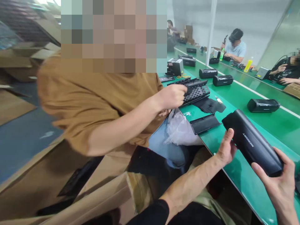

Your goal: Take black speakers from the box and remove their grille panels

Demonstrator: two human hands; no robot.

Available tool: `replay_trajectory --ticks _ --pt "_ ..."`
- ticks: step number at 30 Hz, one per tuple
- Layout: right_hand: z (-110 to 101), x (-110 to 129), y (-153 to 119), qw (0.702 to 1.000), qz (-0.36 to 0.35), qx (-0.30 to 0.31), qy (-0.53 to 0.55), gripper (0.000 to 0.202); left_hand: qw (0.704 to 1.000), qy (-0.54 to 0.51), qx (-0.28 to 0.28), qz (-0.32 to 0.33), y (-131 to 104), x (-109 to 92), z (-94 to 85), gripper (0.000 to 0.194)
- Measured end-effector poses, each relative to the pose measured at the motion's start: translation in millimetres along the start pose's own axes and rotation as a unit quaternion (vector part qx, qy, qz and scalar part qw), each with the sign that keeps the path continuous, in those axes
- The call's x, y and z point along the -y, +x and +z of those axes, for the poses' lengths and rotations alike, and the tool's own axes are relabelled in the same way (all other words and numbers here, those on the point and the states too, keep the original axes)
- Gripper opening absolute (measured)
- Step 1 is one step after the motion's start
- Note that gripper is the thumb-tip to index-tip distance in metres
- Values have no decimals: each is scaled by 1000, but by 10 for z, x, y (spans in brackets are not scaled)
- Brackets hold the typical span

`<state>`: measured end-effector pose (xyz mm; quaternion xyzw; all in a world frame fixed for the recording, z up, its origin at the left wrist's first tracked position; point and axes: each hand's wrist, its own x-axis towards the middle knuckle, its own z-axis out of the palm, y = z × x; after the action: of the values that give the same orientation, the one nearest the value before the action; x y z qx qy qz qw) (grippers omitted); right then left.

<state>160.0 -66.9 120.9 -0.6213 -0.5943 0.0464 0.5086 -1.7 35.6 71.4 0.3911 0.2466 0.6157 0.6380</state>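
Observation:
A long black speaker (252,145) with white lettering lies across the near edge of the green table (246,93). My left hand (225,149) grips its left end, thumb up against the side. My right hand (280,181) cups its right end from below. Just left of me sits a person in a brown shirt (93,100), whose hand (172,96) rests on a black perforated grille (195,90).
A black curved panel (205,123), black fabric pieces (211,105) and a clear plastic bag (179,129) lie by the neighbour. More black speakers (262,105) stand farther along the table. Other seated people work at the far side. Cardboard boxes (21,57) stack at left.

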Motion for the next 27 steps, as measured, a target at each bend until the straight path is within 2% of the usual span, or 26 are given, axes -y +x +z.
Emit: replay_trajectory --ticks 2,3,5,7,8,12,16,20,24,27 --pt "-225 -42 36 998 50 34 -9 98 1000 5 12 -2 86 -318 -205 106" --pt "-323 -75 52 997 61 50 -11 97 999 25 41 10 144 -488 -299 113" --pt "-472 -153 85 996 58 66 -4 98 985 91 142 21 262 -784 -432 120" --pt "-551 -217 116 995 53 80 16 101 967 130 219 6 345 -965 -478 120" --pt "-570 -232 128 994 52 92 30 103 963 136 234 -3 365 -1006 -476 119" --pt "-579 -175 137 989 55 121 60 105 966 142 218 1 343 -963 -433 119" --pt "-559 -116 131 994 38 99 37 98 960 160 231 6 325 -908 -431 120" --pt "-545 -235 142 995 11 96 25 93 959 179 216 20 334 -931 -398 114" --pt "-528 -398 129 994 -17 104 22 109 968 159 193 28 287 -925 -339 109" --pt "-494 -368 109 997 -23 77 -21 112 970 158 186 13 232 -886 -311 109"
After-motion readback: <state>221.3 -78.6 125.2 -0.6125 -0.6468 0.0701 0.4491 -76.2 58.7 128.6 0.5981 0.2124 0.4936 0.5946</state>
